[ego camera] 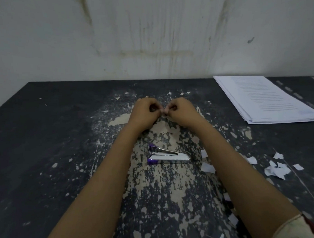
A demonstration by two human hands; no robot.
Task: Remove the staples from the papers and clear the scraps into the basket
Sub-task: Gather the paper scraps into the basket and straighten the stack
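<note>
Both arms stretched out over a dark, badly worn table (pixel 45 141), paint flaked away down the middle to a pale underlayer. Left hand (pixel 145 111) and right hand (pixel 179 109) curled into loose fists beyond the stapler (pixel 167 155), fingertips pinched together and meeting knuckle to knuckle at the centre; something tiny possibly nipped between them, too small to make out, so cannot tell what, if anything, is held. Stapler lying on its side between the two forearms, chrome body with purple ends, hinged slightly apart, nearer the viewer than the hands. Stack of papers (pixel 265 98) far to the right of the stapler and further back, flat near the wall edge of the table, printed lines on the top sheet, edges slightly fanned. Torn white scraps (pixel 275 170) scattered to the right of the stapler, the thickest cluster beyond the right forearm, a couple of pieces (pixel 207 168) just beside the stapler's right end, a few more trailing toward the near right corner. Pale sleeve cuff (pixel 294 228) on the right arm at the bottom right. Stained white wall (pixel 149 38) behind the table.
</note>
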